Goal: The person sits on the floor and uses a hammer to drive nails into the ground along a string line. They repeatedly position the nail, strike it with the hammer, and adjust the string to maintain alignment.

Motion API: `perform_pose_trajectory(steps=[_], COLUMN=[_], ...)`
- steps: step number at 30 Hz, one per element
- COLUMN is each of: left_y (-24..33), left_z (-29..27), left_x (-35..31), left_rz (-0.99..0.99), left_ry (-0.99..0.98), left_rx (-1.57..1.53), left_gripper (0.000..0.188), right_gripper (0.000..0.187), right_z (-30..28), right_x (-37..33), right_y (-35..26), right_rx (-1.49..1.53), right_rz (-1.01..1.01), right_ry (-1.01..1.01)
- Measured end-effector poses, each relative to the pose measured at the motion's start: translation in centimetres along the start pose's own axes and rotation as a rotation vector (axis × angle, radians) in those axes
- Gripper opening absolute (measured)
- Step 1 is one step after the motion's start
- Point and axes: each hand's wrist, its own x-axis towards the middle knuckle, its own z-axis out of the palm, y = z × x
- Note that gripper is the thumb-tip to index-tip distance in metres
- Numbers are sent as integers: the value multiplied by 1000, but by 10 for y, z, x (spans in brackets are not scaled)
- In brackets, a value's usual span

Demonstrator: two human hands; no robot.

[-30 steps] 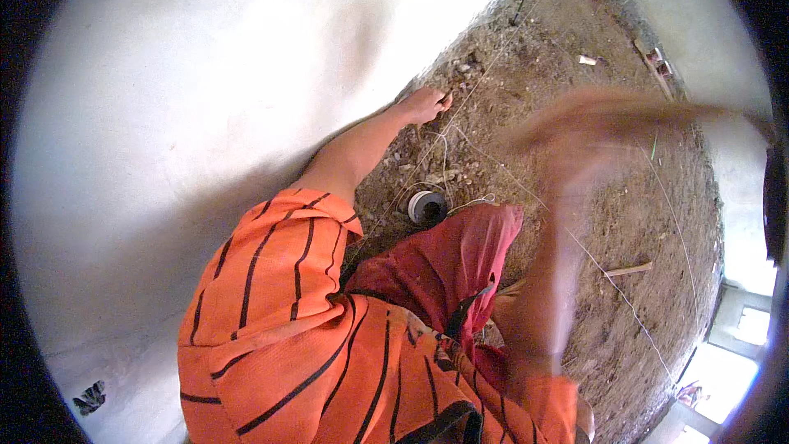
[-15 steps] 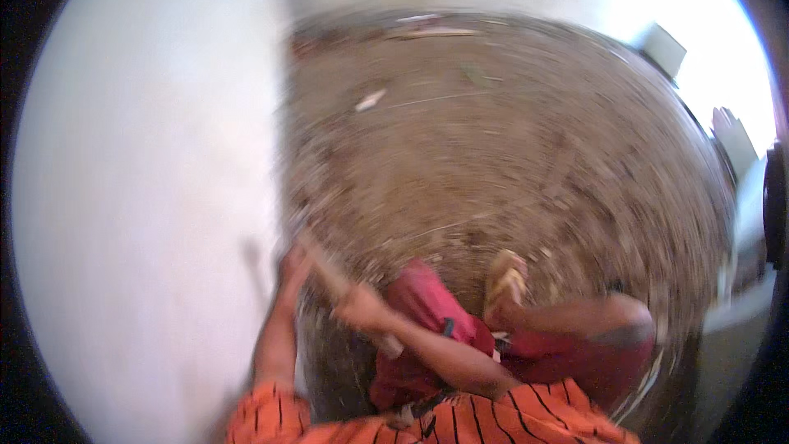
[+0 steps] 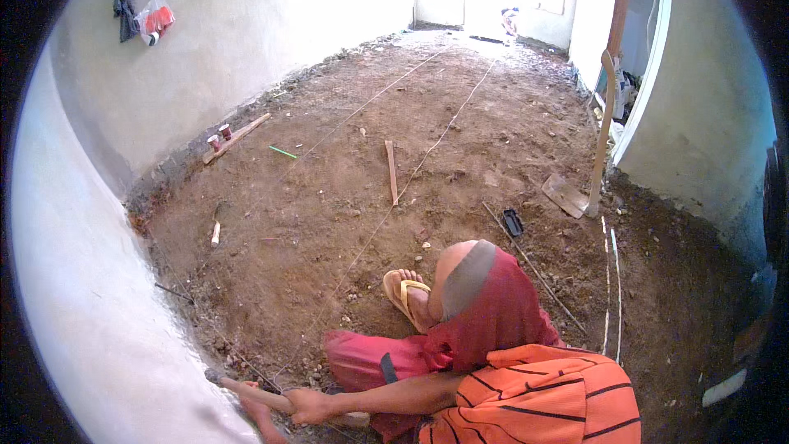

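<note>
My right hand (image 3: 307, 404) is wrapped round the pale wooden handle of a hammer (image 3: 261, 395). The dark head points left, close against the foot of the white wall (image 3: 107, 296). Behind the handle, low by the same wall, is my left hand (image 3: 261, 421); the handle and the picture's lower edge hide most of it, so its fingers do not show. A thin dark rod (image 3: 251, 368) lies on the soil beside the hammer.
Bare earth (image 3: 329, 197) covers the floor, with strings (image 3: 440, 136) stretched along it. A wooden slat (image 3: 391, 171), a black tray-like piece (image 3: 513, 222), a metal bar (image 3: 534, 271) and a hoe (image 3: 602, 148) lie or stand around. Two cups (image 3: 220, 138) sit by the far-left wall.
My view has swung up and right, so more of the room shows. The hammer stays in my right hand near the wall; its handle now lies flatter in the picture.
</note>
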Motion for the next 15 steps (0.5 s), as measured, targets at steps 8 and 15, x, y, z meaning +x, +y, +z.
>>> perform_pose_trajectory(steps=[8,15], left_y=[34,48], left_z=[18,38], left_x=[10,11], left_rz=[-33,-40], left_ry=[77,108], left_rx=[-65,-102], left_gripper=[26,25], right_gripper=[52,61], right_z=[-15,-8], right_x=[-20,6], right_y=[-78,-59], right_rx=[172,221], right_rz=[-171,-369], right_ry=[95,292])
